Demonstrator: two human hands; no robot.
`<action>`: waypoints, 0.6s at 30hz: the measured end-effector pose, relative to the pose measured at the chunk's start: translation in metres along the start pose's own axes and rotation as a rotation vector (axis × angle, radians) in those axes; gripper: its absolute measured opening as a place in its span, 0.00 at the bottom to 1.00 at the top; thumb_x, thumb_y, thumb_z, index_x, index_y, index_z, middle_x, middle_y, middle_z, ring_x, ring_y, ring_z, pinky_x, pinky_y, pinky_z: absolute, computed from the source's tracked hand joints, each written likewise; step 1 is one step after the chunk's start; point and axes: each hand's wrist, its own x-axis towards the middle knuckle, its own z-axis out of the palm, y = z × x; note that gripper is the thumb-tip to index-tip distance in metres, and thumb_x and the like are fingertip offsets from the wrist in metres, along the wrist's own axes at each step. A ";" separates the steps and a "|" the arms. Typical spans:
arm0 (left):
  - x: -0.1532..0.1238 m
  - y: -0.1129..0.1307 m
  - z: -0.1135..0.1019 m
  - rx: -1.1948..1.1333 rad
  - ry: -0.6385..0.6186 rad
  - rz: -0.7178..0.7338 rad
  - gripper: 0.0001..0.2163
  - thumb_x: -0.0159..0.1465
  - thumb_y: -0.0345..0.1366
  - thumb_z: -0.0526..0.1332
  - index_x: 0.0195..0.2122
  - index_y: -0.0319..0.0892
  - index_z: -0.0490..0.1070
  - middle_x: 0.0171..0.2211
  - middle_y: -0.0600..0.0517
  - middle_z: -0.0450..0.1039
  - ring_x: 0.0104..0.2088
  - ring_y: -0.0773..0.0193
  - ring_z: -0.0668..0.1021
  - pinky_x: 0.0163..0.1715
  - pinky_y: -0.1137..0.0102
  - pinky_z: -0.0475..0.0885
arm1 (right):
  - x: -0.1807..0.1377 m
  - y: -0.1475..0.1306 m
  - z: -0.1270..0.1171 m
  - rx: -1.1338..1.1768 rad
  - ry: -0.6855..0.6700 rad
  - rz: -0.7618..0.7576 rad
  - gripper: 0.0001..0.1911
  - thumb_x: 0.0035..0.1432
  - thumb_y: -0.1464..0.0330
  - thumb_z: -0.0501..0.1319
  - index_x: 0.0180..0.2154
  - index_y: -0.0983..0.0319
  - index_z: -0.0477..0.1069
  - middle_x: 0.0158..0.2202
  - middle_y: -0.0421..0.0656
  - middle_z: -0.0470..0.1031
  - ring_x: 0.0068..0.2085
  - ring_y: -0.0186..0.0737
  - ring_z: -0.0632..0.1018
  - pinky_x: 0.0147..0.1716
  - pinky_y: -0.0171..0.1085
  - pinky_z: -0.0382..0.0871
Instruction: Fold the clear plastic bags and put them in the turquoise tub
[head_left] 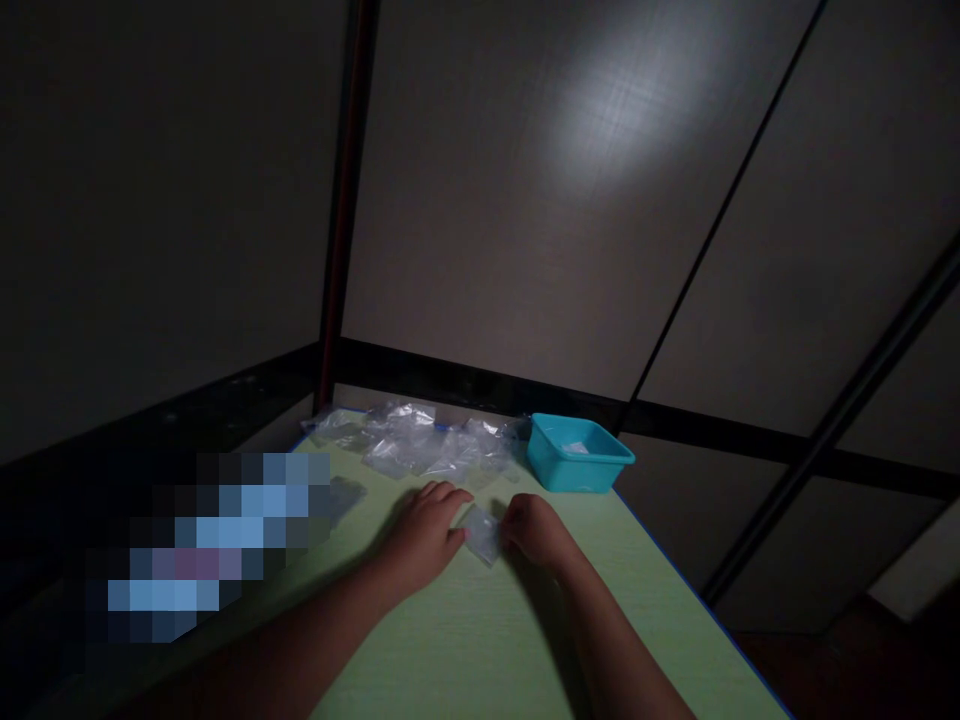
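Observation:
A small clear plastic bag lies on the green table between my two hands. My left hand rests on the table with its fingers curled, pinching the bag's left edge. My right hand is closed on the bag's right edge. A loose heap of clear plastic bags lies just beyond my hands at the table's far end.
A teal plastic tub stands at the far right corner of the table, with something pale inside. A blurred-out patch covers the area left of the table. Dark wall panels rise behind; the table's right edge drops to a dark floor.

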 end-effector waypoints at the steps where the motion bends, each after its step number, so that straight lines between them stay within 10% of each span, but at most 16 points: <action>1: -0.002 0.005 -0.002 0.000 -0.037 0.070 0.17 0.55 0.33 0.59 0.47 0.48 0.66 0.46 0.50 0.67 0.49 0.57 0.66 0.49 0.63 0.57 | 0.000 0.000 0.000 -0.005 0.001 -0.010 0.04 0.39 0.76 0.56 0.22 0.65 0.69 0.21 0.41 0.72 0.24 0.33 0.70 0.22 0.30 0.54; 6: -0.012 0.014 0.001 -0.031 -0.281 0.300 0.23 0.59 0.39 0.56 0.56 0.52 0.56 0.58 0.52 0.55 0.58 0.57 0.56 0.56 0.56 0.45 | 0.001 0.001 0.000 0.000 -0.006 -0.054 0.03 0.40 0.74 0.57 0.22 0.65 0.69 0.22 0.42 0.73 0.25 0.33 0.70 0.23 0.30 0.55; 18: -0.015 0.001 0.004 0.003 -0.389 0.258 0.18 0.61 0.42 0.53 0.53 0.55 0.59 0.58 0.50 0.54 0.59 0.55 0.55 0.55 0.50 0.44 | 0.001 0.008 0.005 0.147 -0.079 -0.028 0.13 0.43 0.78 0.55 0.35 0.64 0.64 0.20 0.37 0.71 0.22 0.31 0.70 0.20 0.28 0.54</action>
